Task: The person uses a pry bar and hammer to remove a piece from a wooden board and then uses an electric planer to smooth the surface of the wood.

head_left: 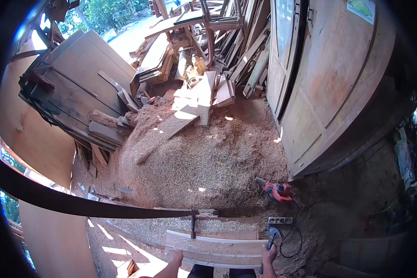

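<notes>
At the bottom of the view, my left hand (173,255) grips the left end of a pale wooden board (220,248) with some shavings on it. My right hand (269,255), at the board's right end, is closed on the handle of a hammer (273,234), whose head points up and away from me. Just behind the board, a dark upright piece (193,224) stands against a plank (231,228) covered in shavings. A power strip (280,220) with a looping black cable lies above the hammer, and a red power planer (278,191) lies farther back.
Wood shavings (204,171) cover the ground ahead. Stacked boards and offcuts (236,55) fill the back, leaning panels (78,83) the left. A wooden door (329,92) stands at right. A long dark beam (102,208) crosses the lower left, beside a plywood sheet (55,241).
</notes>
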`<state>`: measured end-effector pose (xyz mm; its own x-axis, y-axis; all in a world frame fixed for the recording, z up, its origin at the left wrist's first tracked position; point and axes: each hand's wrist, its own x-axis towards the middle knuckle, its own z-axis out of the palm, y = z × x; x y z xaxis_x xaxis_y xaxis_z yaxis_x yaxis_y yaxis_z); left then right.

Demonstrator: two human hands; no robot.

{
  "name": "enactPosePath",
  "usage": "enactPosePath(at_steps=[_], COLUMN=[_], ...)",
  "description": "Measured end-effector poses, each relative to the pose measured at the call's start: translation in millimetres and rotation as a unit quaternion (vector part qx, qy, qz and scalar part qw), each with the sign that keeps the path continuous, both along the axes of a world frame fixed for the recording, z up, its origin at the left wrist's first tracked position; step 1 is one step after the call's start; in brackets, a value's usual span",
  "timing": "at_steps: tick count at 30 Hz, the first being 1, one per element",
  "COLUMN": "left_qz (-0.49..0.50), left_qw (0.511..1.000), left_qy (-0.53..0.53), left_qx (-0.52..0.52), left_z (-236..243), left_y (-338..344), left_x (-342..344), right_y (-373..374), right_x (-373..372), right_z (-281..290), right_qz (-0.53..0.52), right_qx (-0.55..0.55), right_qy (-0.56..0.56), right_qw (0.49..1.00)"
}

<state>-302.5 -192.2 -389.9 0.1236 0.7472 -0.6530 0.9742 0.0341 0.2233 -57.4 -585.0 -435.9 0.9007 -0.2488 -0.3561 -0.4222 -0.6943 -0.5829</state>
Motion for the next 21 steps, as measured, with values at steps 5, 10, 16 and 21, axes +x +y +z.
enactPosePath(at_steps=[5, 10, 16, 21], left_qz=[0.394, 0.438, 0.435, 0.534], left_qw=[0.899, 0.853, 0.802, 0.766], left_qy=[-0.014, -0.027, -0.152, -0.238], left_qx=[-0.192, -0.281, -0.379, -0.267], left_z=[-2.0, -7.4, -37.4, -53.4], left_y=[-37.6, -60.1, -80.1, -83.3], left_x=[25.0, 38.7, 27.3, -19.1], right_y=[-16.9, -21.6, -17.4, 29.3], right_x=[6.6, 11.7, 37.7, 48.1], right_z=[-0.9, -8.9, 15.9, 78.5], right_qz=[-0.012, -0.022, 0.170, 0.339], right_qx=[-0.004, 0.006, -0.060, -0.014], right_qy=[0.013, 0.045, -0.132, -0.089], right_qw=[1.000, 0.999, 0.975, 0.936])
